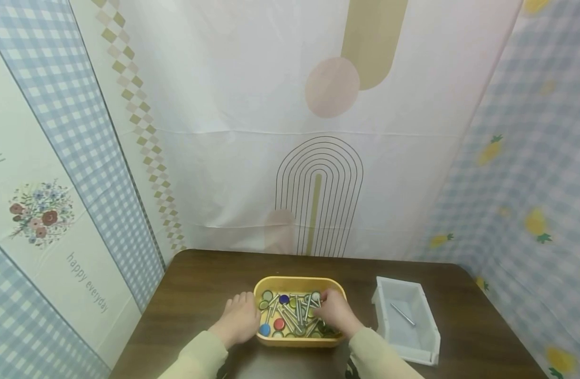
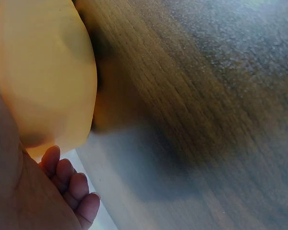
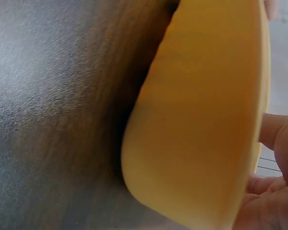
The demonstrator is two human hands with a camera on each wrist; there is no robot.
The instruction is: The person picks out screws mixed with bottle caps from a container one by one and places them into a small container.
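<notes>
A yellow bin [image 1: 299,342] holds a jumble of long silver bolts [image 1: 291,319] and round discs, among them a red disc [image 1: 279,324], a light blue disc [image 1: 265,330] and a dark blue disc [image 1: 283,299]. My left hand [image 1: 240,317] rests against the bin's left side, its fingers loosely bent beside the outer wall [image 2: 48,72] in the left wrist view. Over the right rim, my right hand [image 1: 338,312] reaches in, thumb and fingers down among the bolts and discs. I cannot tell whether its fingertips, hidden behind the hand and rim, pinch anything.
Right of the bin stands a white tray [image 1: 406,337] with one silver bolt [image 1: 402,314] lying in it. Both containers are on a dark wooden table [image 1: 205,284]. A patterned cloth [image 1: 233,184] hangs behind the far edge, with checked cloths at both sides.
</notes>
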